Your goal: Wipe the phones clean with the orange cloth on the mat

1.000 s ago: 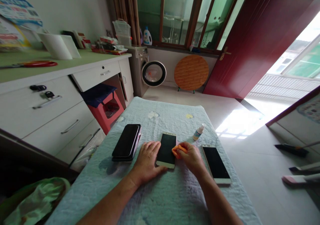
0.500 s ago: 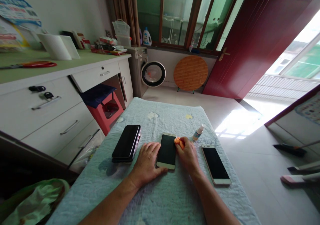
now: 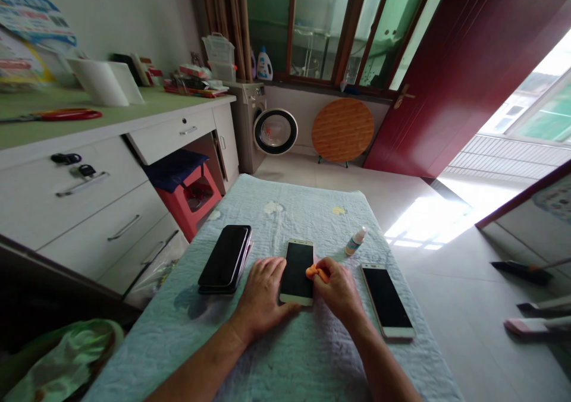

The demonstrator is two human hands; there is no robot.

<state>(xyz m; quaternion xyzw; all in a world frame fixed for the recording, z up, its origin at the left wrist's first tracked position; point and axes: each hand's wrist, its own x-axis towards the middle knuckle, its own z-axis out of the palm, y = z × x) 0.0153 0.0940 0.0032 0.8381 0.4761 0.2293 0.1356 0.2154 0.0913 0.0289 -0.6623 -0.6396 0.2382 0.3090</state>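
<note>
Middle phone [image 3: 298, 271] braced by one hand, orange cloth [image 3: 317, 273] at its edge

From where I stand, it looks like the wiping step, with the long right side getting attention. The phone lies face up on the quilted cover [image 3: 303, 354], between the two hands. The person's left hand [image 3: 261, 286] rests open, fingers against the left edge and thumb along the bottom, bracing rather than gripping. The right hand [image 3: 339, 286] pinches the bunched cloth between thumb and fingers. A spray bottle [image 3: 355, 241] stands just beyond it, another phone [image 3: 388, 300] lies farther right, and a phone stack [image 3: 225, 258] sits on the left. Another stroke, I'd judge, calls for a steady brace, since soft quilting could let the phone slide, and a light pinch following the edge.
</note>
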